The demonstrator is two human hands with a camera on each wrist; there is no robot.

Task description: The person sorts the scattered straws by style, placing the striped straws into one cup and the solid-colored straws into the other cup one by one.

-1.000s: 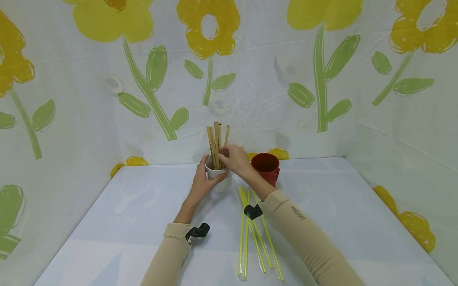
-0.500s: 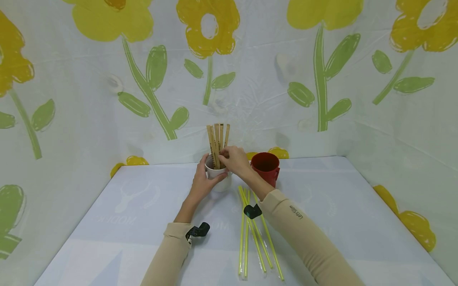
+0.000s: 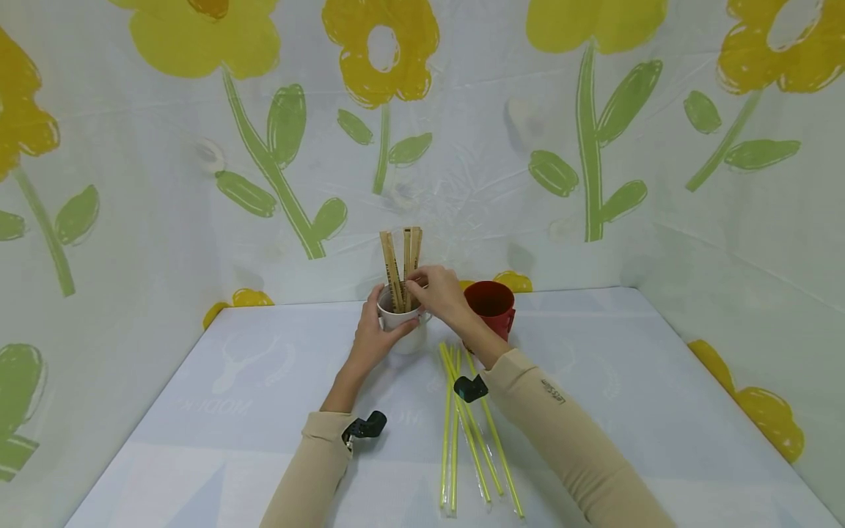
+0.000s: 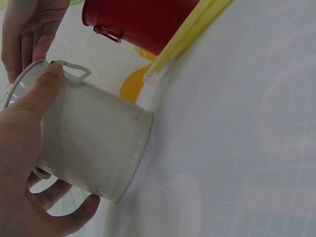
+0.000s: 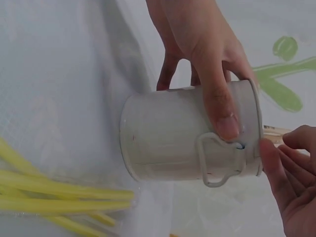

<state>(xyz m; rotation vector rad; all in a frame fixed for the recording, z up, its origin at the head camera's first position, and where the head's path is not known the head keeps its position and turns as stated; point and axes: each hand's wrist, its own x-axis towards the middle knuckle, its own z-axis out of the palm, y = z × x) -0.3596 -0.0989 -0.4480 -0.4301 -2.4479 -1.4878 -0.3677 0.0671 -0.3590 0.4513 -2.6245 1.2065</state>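
A small white metal pail (image 3: pixel 410 340) with side loops stands upright near the back of the table. My left hand (image 3: pixel 373 330) grips it around the side, with the thumb (image 5: pixel 226 121) near the rim above one loop. Several light-brown sticks (image 3: pixel 392 268) with dark print rise out of the pail in two groups. At the right group, my right hand (image 3: pixel 439 292) pinches a stick between thumb and fingers, just above the rim. In the right wrist view, only a short length of the sticks (image 5: pixel 274 132) shows beyond the rim. Their lower ends are hidden inside the pail.
A red pail (image 3: pixel 490 306) stands to the right, close behind my right forearm. Several yellow sticks (image 3: pixel 454 433) in clear wrapping lie on the white tabletop (image 3: pixel 264 411) in front of the pails. A flower-printed sheet (image 3: pixel 462 147) rises behind the table.
The sticks in the middle have shifted right, leaving a gap between a left and a right group. My right hand has moved slightly right with them. My left hand keeps its grip.
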